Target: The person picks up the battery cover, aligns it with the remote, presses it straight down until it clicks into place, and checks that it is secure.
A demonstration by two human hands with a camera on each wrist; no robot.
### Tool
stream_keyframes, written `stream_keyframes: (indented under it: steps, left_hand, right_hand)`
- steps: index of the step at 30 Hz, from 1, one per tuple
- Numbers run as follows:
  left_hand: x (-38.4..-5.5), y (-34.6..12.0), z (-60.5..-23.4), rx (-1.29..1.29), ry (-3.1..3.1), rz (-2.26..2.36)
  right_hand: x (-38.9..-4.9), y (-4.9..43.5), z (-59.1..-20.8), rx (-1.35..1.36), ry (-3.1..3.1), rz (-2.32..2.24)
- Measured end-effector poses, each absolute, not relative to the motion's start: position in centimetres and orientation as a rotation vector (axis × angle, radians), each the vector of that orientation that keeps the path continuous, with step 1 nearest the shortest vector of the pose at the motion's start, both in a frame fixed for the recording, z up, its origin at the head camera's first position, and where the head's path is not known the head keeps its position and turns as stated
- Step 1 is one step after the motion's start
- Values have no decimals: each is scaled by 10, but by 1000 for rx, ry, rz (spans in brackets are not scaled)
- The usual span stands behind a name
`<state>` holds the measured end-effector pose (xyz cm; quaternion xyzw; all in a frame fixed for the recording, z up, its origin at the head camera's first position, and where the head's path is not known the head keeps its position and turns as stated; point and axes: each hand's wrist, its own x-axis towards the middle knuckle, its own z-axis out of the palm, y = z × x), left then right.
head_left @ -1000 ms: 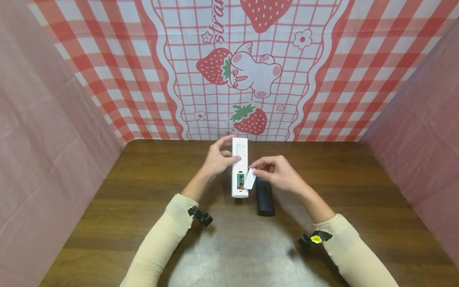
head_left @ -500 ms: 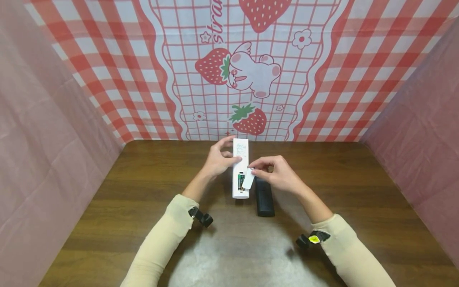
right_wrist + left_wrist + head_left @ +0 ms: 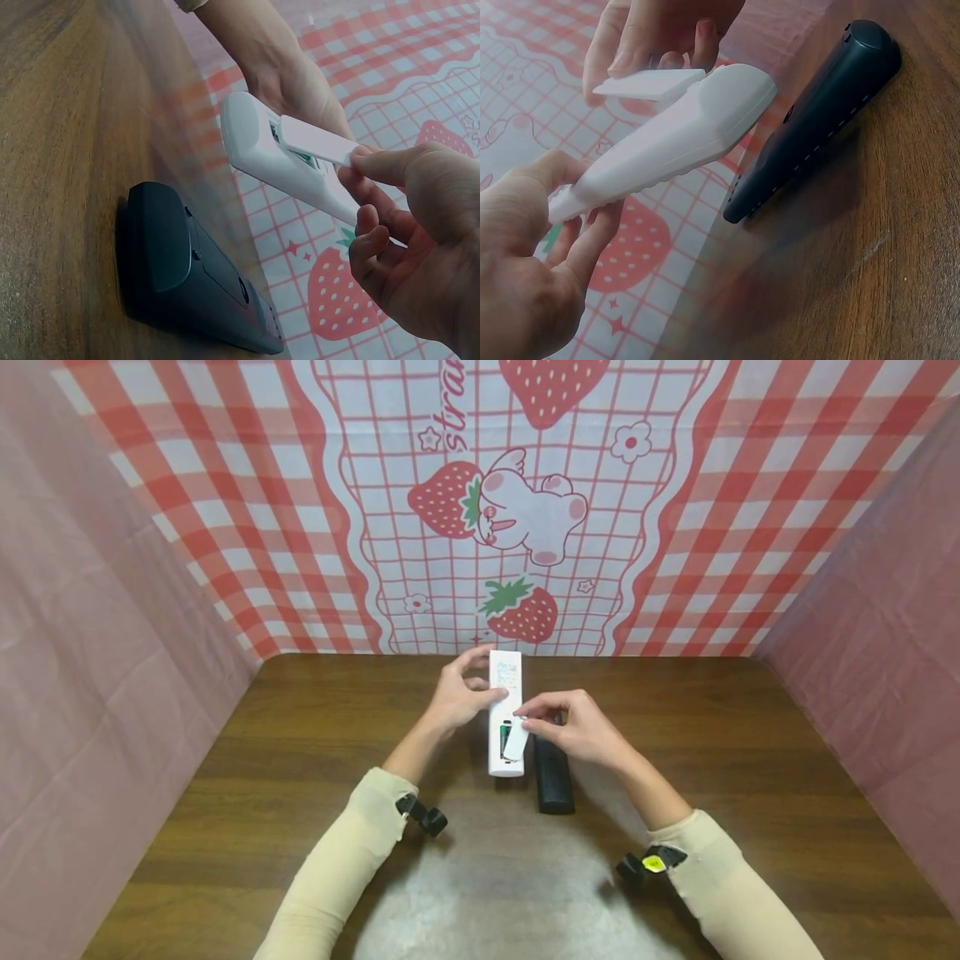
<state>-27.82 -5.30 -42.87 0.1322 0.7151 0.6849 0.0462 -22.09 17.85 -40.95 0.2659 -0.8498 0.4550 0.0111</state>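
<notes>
My left hand (image 3: 460, 693) grips a white remote control (image 3: 504, 706) near its far end, back side up. Its battery compartment is uncovered, and part of a green battery (image 3: 505, 739) shows inside. Between thumb and fingers, my right hand (image 3: 576, 724) pinches a white battery cover (image 3: 516, 741). In the right wrist view the cover (image 3: 315, 139) lies tilted over the compartment, its free end at the remote's near end. From the left wrist view, the cover (image 3: 649, 84) stands at an angle to the back of the remote (image 3: 667, 135).
A black remote control (image 3: 554, 777) lies face down on the brown wooden table (image 3: 315, 793), just right of the white one. Behind the table hangs a red-and-white strawberry cloth (image 3: 525, 510). Pink cloth walls (image 3: 862, 635) stand at both sides.
My right hand has moved left with the battery cover, from beside the white remote to over its compartment, hiding more of the battery. The left hand and white remote have shifted slightly right.
</notes>
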Motion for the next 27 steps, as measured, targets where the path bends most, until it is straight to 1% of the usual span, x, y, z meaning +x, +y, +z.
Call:
stream_keyframes:
  steps: [27]
  left_hand:
    - [-278, -51, -430, 420, 2167, 2107]
  right_hand:
    - [-221, 173, -417, 848, -2615, 1439]
